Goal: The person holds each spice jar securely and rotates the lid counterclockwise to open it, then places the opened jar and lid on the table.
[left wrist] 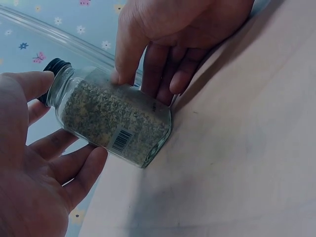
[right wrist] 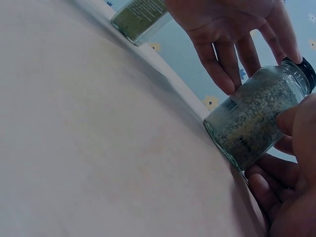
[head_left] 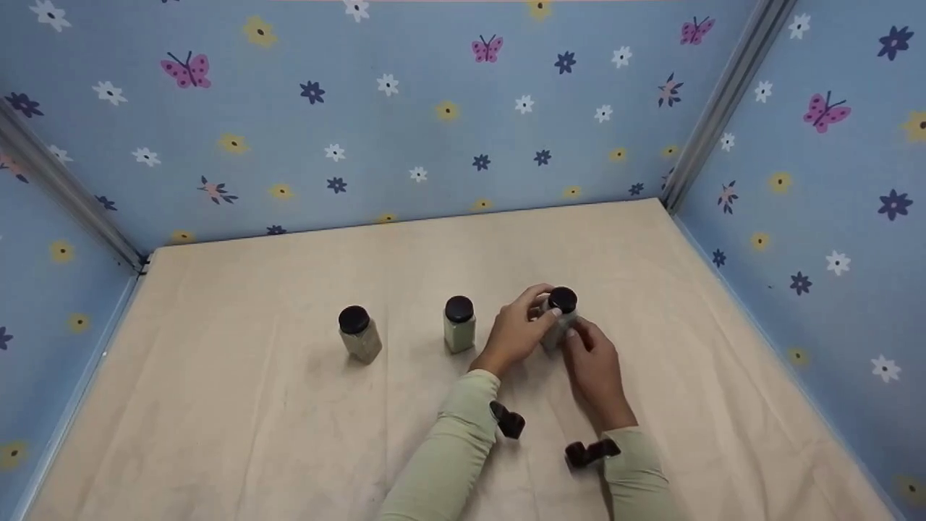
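Observation:
A glass spice jar [head_left: 561, 316] with a black lid and pale dried flakes stands at the middle right of the beige table [head_left: 253, 405], held between both hands. My left hand [head_left: 539, 307] grips it from the left, fingers curled by the lid. From the near right, my right hand [head_left: 579, 336] holds its lower side. In the left wrist view the jar [left wrist: 116, 116] shows a barcode, and its base meets the cloth. The right wrist view has the jar [right wrist: 254, 116] between my right thumb [right wrist: 296, 121] and the fingers [right wrist: 222, 64] of my left hand.
Two more black-lidded jars stand in a row to the left, one [head_left: 459, 323] with green contents and one [head_left: 359, 333] with pale contents. Blue flowered walls [head_left: 434, 130] close off the back and both sides. A black camera mount [head_left: 508, 420] sits on each wrist.

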{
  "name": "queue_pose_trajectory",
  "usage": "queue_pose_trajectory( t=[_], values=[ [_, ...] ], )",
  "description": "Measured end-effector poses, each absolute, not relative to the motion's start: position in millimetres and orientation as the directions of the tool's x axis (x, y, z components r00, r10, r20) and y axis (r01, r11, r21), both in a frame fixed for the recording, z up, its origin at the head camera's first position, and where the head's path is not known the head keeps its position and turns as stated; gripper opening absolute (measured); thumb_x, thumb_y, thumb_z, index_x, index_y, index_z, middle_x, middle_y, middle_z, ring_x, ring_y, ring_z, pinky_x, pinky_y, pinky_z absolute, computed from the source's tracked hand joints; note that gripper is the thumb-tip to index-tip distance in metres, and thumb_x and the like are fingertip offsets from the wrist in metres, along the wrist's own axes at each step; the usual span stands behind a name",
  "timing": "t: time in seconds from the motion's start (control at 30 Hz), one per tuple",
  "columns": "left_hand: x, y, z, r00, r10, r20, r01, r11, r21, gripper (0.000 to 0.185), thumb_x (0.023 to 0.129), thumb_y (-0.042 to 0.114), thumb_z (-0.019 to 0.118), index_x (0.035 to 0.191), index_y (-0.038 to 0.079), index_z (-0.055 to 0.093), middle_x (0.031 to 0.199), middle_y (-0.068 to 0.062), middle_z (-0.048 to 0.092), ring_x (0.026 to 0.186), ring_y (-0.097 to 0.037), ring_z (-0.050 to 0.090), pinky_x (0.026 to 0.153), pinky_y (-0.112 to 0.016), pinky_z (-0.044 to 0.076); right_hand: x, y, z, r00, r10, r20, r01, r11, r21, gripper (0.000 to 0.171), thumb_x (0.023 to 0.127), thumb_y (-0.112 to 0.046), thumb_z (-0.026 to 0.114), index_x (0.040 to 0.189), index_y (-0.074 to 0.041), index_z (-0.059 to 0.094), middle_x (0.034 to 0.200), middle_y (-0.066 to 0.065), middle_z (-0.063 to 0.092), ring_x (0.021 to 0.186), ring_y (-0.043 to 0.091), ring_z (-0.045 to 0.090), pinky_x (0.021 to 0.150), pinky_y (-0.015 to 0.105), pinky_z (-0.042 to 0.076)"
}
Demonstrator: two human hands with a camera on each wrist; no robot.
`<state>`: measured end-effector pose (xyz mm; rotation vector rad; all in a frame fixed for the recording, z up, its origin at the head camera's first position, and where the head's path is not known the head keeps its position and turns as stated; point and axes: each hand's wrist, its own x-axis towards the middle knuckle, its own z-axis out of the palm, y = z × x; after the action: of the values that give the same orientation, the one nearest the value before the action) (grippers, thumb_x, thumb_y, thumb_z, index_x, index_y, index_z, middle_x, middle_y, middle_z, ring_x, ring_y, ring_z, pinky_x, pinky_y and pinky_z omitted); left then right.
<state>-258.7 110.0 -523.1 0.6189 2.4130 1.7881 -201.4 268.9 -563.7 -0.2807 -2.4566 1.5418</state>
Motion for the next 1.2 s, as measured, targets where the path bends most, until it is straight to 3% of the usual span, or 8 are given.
queue_pose_trajectory(
  t=[0.7, 1.2],
  values=[
    [-256.7, 113.1, -524.7, -0.925, 0.334, 0.183, 0.278, 0.264, 0.923, 0.042, 0.098, 0.038, 0.065, 0.139, 0.032, 0.056, 0.129, 0.004, 0.065, 0.112, -0.012, 0.064, 0.092, -0.034, 0.052, -200.8, 267.8, -563.9, -0.952, 0.284, 0.11, 0.01, 0.389, -0.921, 0.04, 0.106, -0.023, 0.051, 0.142, -0.008, 0.054, 0.139, 0.011, 0.057, 0.131, 0.023, 0.051, 0.107, 0.043, 0.042],
    [-264.1, 112.1, -518.0, -0.903, 0.389, 0.18, 0.328, 0.356, 0.875, 0.049, 0.098, 0.034, 0.057, 0.146, 0.041, 0.051, 0.135, 0.001, 0.063, 0.115, -0.014, 0.064, 0.096, -0.035, 0.05, -201.5, 271.6, -567.2, -0.952, 0.276, 0.134, -0.012, 0.401, -0.916, 0.04, 0.105, -0.023, 0.052, 0.141, -0.007, 0.055, 0.138, 0.01, 0.058, 0.13, 0.023, 0.052, 0.107, 0.043, 0.042]
  ],
)
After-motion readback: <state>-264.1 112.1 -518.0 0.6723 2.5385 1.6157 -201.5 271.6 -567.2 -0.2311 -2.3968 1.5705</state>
